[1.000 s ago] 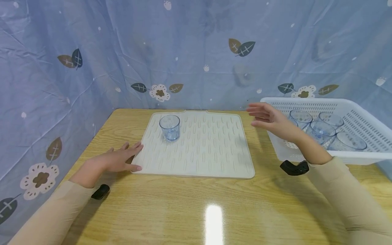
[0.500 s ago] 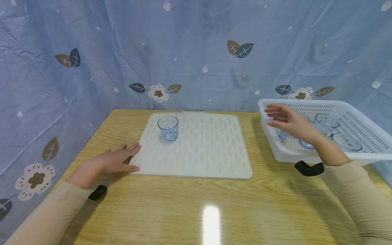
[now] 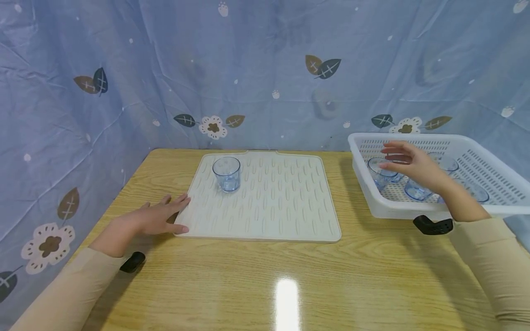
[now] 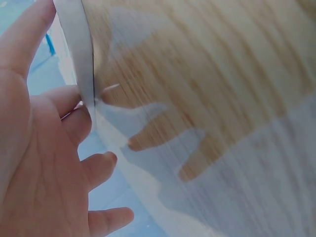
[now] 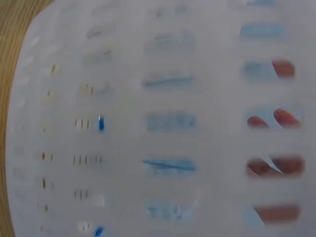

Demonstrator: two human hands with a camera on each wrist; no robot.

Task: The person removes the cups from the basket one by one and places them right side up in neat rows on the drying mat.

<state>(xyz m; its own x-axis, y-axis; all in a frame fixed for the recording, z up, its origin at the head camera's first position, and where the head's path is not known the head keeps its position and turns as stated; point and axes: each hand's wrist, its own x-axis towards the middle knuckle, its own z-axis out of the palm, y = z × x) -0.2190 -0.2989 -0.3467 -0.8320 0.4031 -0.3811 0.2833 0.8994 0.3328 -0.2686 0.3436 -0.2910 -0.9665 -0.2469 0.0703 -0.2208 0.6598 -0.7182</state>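
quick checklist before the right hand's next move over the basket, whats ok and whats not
1. Left hand at the mat: ok, fingers touching its left edge.
2. Mat glass upright: ok.
3. Room on the mat: ok, bare surface right of that glass.
4. Right hand over the basket: ok.
5. Right hand touching the leftmost basket glass: cannot tell.
6. Other basket glasses in plain view: not ok, partly hidden.

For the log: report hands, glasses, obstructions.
Left hand at edge of mat. Right hand over basket, loosely curved. One glass upright on mat, other glasses in basket. No obstruction seen.
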